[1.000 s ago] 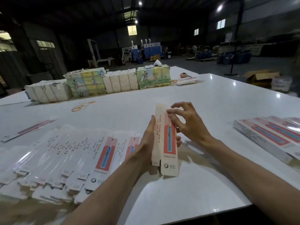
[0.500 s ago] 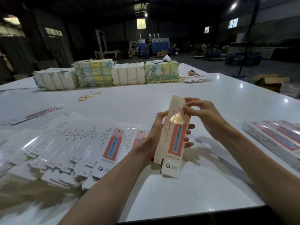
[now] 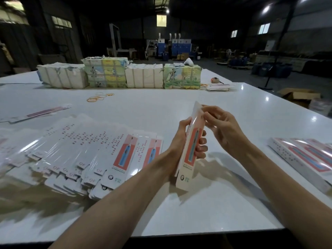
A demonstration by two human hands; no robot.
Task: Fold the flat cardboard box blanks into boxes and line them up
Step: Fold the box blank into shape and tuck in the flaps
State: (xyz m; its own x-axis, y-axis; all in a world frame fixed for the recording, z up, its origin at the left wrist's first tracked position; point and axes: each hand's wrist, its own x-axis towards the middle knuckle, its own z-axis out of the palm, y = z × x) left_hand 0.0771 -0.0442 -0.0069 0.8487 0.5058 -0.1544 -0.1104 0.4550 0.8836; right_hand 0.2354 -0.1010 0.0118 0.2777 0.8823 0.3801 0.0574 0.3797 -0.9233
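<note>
One box blank (image 3: 192,148) mid-frame: my left hand (image 3: 177,141) gripped its middle, right hand (image 3: 222,130) pinched its top end. Looked light, glossy, crease-prone; safest held by the long edges.

White table (image 3: 233,108): four wrapped bundles (image 3: 143,78) in a row along its far edge. Loose rubber bands (image 3: 98,97) on its far-left part, tape measure (image 3: 214,80) near its far-right corner. Open brown carton (image 3: 299,95) on the floor off its right side. Blue machines (image 3: 177,47) well beyond it.
</note>
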